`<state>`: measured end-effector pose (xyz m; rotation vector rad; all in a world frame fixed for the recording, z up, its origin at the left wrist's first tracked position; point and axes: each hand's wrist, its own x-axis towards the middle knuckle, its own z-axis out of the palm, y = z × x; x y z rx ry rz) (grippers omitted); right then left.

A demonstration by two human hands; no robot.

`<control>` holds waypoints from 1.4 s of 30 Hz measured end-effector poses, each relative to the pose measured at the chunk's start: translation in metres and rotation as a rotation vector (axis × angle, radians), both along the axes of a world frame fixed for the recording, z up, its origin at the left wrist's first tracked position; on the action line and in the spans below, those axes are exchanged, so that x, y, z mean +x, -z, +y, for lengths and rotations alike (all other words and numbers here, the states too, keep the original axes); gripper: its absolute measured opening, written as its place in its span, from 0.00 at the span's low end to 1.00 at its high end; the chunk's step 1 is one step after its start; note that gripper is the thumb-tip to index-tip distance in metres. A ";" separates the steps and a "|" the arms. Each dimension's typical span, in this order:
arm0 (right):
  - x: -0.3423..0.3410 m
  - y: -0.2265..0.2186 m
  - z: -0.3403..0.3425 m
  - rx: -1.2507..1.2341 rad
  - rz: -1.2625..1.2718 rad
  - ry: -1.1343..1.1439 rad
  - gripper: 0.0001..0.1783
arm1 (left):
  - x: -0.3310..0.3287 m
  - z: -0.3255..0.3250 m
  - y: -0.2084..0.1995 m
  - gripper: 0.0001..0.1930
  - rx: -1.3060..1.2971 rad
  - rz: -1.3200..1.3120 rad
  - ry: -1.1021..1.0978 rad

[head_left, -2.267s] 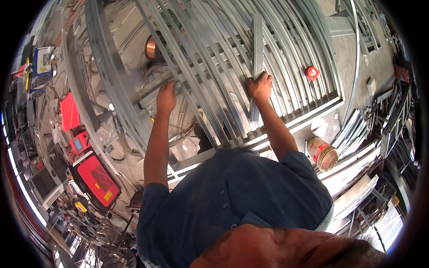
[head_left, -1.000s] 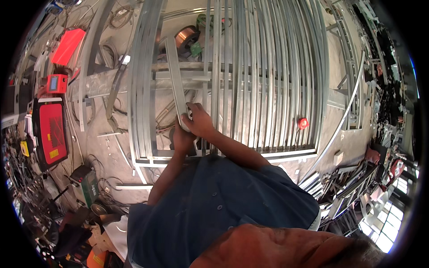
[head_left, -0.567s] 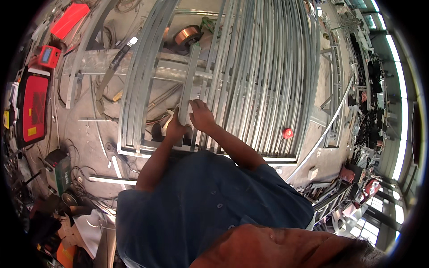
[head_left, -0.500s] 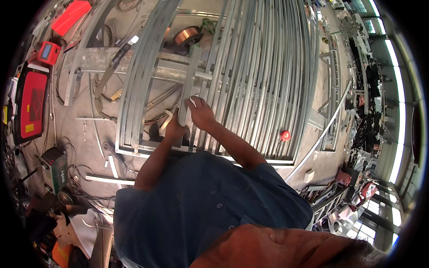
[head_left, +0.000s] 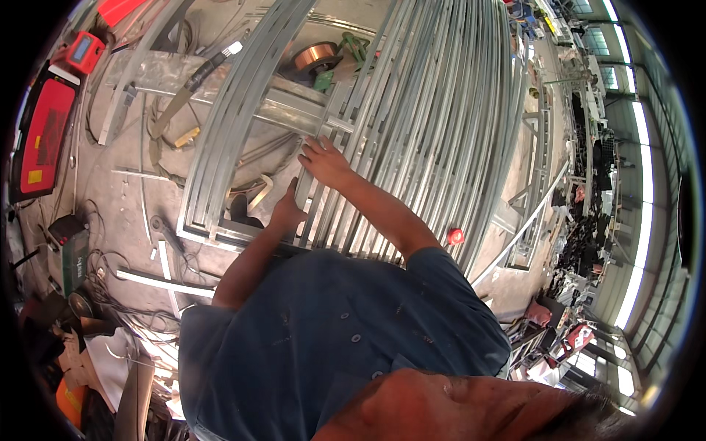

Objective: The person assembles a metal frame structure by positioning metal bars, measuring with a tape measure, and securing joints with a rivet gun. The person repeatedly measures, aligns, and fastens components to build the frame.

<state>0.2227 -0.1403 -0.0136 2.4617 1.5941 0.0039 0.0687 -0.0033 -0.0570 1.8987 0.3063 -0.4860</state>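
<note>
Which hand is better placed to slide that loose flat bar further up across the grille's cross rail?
Probably the right hand: it lies flat near the upper end of the loose flat bar, close to the cross rail. The left hand sits lower, at the bar's near end, better suited to steadying.

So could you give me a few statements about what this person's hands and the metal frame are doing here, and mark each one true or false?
1. Both hands rest on one loose flat metal strip lying on the frame of grey metal bars. True.
2. The right hand is farther up the strip than the left hand. True.
3. The left hand grips a red hammer. False: it lies against the strip, with no tool in it.
4. A copper-coloured wire spool sits beyond the hands. True.
5. The small red round thing lies under the right palm. False: it sits well off to the right, near the frame's edge.
</note>
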 end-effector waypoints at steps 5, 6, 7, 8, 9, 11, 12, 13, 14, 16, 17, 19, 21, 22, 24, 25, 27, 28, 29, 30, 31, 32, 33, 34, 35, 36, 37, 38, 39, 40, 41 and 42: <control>0.006 0.015 -0.002 0.065 0.015 -0.024 0.14 | -0.002 -0.005 0.005 0.58 0.016 -0.002 0.009; 0.006 0.015 -0.001 0.051 0.035 -0.020 0.13 | -0.003 -0.006 0.005 0.58 0.014 -0.006 0.005; 0.007 0.016 0.000 0.038 0.055 -0.015 0.12 | -0.003 -0.006 0.005 0.58 0.012 -0.010 0.002; 0.008 0.016 0.000 0.028 0.069 -0.012 0.12 | -0.003 -0.006 0.005 0.58 0.013 -0.005 0.004; 0.008 0.016 0.001 0.019 0.084 -0.007 0.12 | -0.003 -0.006 0.004 0.58 0.015 0.001 0.007; 0.008 0.015 0.002 0.017 0.097 -0.004 0.11 | -0.003 -0.006 0.002 0.59 0.014 0.008 0.008; 0.008 0.015 0.003 0.025 0.095 -0.009 0.11 | -0.004 -0.006 0.004 0.59 0.014 0.009 0.003; 0.008 0.015 0.003 0.034 0.093 -0.014 0.11 | -0.005 -0.006 0.005 0.59 0.014 0.010 -0.002; 0.008 0.015 0.004 0.038 0.095 -0.012 0.11 | -0.005 -0.007 0.006 0.59 0.008 0.015 -0.004; 0.009 0.018 0.003 0.050 0.099 -0.003 0.11 | -0.006 -0.006 0.006 0.59 0.001 0.026 -0.003; 0.009 0.019 0.003 0.048 0.112 0.005 0.11 | -0.007 -0.005 0.006 0.58 -0.010 0.038 -0.003; 0.009 0.019 0.002 0.045 0.137 0.017 0.10 | -0.007 -0.005 0.001 0.58 -0.032 0.061 -0.006; 0.008 0.018 0.003 0.055 0.133 0.011 0.10 | -0.008 -0.004 -0.001 0.57 -0.021 0.045 -0.008; 0.009 0.017 0.003 0.060 0.130 0.008 0.10 | -0.008 -0.005 0.000 0.57 -0.016 0.036 -0.009; 0.007 0.016 0.002 0.098 0.119 0.014 0.09 | -0.008 -0.006 0.001 0.56 0.003 0.037 -0.004; 0.007 0.015 0.002 0.117 0.113 0.016 0.08 | -0.008 -0.006 0.002 0.56 0.012 0.038 -0.002; 0.007 0.016 0.003 0.129 0.110 0.019 0.08 | -0.008 -0.005 0.002 0.55 0.024 0.057 0.008; 0.007 0.016 0.003 0.135 0.108 0.022 0.08 | -0.008 -0.005 0.001 0.55 0.030 0.067 0.014; 0.007 0.017 0.002 0.123 0.112 0.027 0.07 | -0.009 -0.005 0.000 0.55 0.027 0.057 0.011; 0.007 0.016 0.003 0.112 0.115 0.030 0.07 | -0.010 -0.005 0.000 0.55 0.026 0.046 0.007; 0.007 0.016 0.004 0.102 0.117 0.034 0.07 | -0.011 -0.004 0.001 0.55 0.024 0.035 0.003; 0.007 0.015 0.005 0.105 0.113 0.031 0.07 | -0.011 -0.004 0.001 0.55 0.028 0.044 0.007; 0.007 0.016 0.005 0.107 0.108 0.029 0.07 | -0.011 -0.004 -0.001 0.55 0.031 0.053 0.012; 0.007 0.017 0.005 0.110 0.103 0.028 0.07 | -0.010 -0.004 -0.003 0.55 0.035 0.062 0.017; 0.007 0.018 0.004 0.114 0.102 0.029 0.07 | -0.009 -0.003 -0.005 0.55 0.034 0.063 0.022; 0.007 0.019 0.004 0.118 0.101 0.029 0.07 | -0.009 -0.003 -0.004 0.55 0.032 0.064 0.027; 0.007 0.019 0.003 0.122 0.100 0.030 0.07 | -0.009 -0.004 -0.004 0.55 0.031 0.066 0.033; 0.007 0.020 0.003 0.125 0.102 0.033 0.07 | -0.010 -0.004 -0.003 0.55 0.040 0.058 0.039; 0.007 0.021 0.002 0.126 0.105 0.037 0.07 | -0.010 -0.005 -0.002 0.55 0.048 0.051 0.045; 0.006 0.022 0.002 0.128 0.107 0.042 0.07 | -0.011 -0.005 -0.002 0.55 0.056 0.043 0.052; 0.007 0.023 0.002 0.126 0.120 0.044 0.07 | -0.011 -0.005 -0.001 0.55 0.064 0.037 0.051; 0.008 0.023 0.003 0.124 0.133 0.049 0.07 | -0.011 -0.005 0.000 0.55 0.071 0.030 0.052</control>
